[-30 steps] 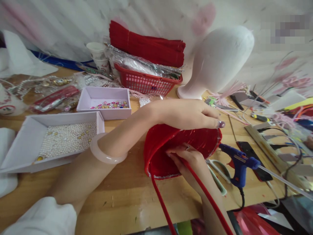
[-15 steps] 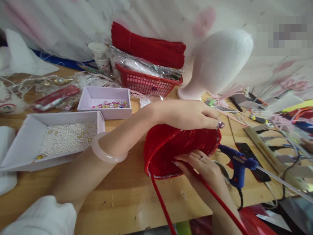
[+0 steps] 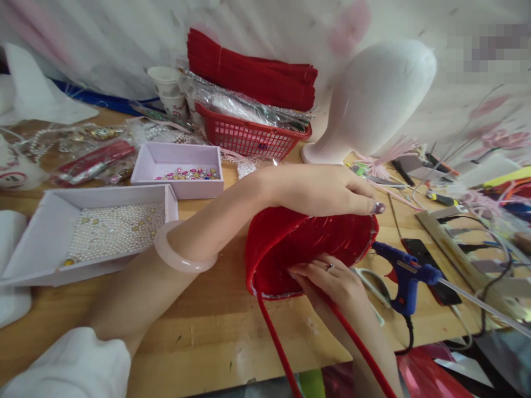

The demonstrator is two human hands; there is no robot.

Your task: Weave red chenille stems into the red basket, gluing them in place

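A red, fuzzy, bowl-shaped piece [image 3: 265, 249] lies on its side, its opening towards me and whitish glue along its rim. My left hand [image 3: 327, 190] curves over its top from behind; the fingers wrap out of sight behind it, the thumb reaching to the right. Inside the opening, my right hand [image 3: 336, 279] has its fingers together against the lower inner wall, fingertips partly hidden. A red fuzzy strip [image 3: 360, 342] runs from between its thumb and fingers down towards me. Another red strip end [image 3: 276, 342] hangs from the rim's left side.
A blue glue gun [image 3: 404, 276] rests at the right, near scissors [image 3: 375, 287] and a dark phone [image 3: 443, 293]. White boxes of pearls [image 3: 120, 229] and gems [image 3: 178, 190] stand left. Behind are a red basket [image 3: 253, 138] and a white foam head [image 3: 377, 99].
My right hand has shifted slightly left and further into the opening, bringing its red strip along. My left hand keeps its hold; the whole view has shifted a little.
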